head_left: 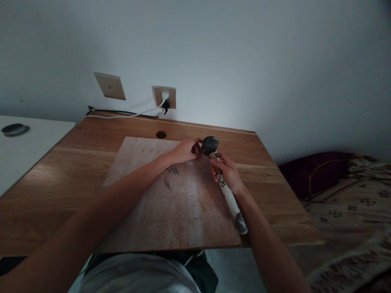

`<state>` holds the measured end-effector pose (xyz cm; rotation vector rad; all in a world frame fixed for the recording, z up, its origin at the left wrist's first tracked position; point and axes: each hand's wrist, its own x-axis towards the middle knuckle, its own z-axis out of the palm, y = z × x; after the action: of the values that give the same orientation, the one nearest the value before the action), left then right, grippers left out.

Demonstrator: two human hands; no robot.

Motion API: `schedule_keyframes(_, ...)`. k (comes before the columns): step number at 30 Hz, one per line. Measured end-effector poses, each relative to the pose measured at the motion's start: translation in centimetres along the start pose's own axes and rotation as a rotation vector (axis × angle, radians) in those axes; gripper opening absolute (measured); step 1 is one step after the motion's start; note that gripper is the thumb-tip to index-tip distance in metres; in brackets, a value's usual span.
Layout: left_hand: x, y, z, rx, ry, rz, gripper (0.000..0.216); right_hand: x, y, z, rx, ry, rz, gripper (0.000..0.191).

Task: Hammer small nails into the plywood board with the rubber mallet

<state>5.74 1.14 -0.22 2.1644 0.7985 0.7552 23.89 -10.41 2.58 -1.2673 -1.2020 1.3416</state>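
A reddish plywood board (171,207) lies on a wooden desk (70,171). My right hand (227,173) is wrapped round the pale handle of a hammer (224,185) whose dark head (209,145) sits just above the board's far edge. My left hand (184,151) is pinched closed right beside the hammer head; whatever it holds is too small to make out. A few loose nails (171,173) lie on the board under my left wrist.
A cable hole (161,134) is in the desk behind the board. Two wall plates (164,97) sit above the desk, one with cables plugged in. A white table (27,142) stands at left, patterned bedding (345,203) at right.
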Motion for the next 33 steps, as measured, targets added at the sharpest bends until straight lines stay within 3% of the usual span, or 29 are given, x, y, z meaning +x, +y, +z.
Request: schedule_keyframes(33,0.0,-0.2,0.1,-0.014,-0.015,-0.019,0.050,-0.3,-0.8,0.1,0.149,-0.036,0.046,0.039)
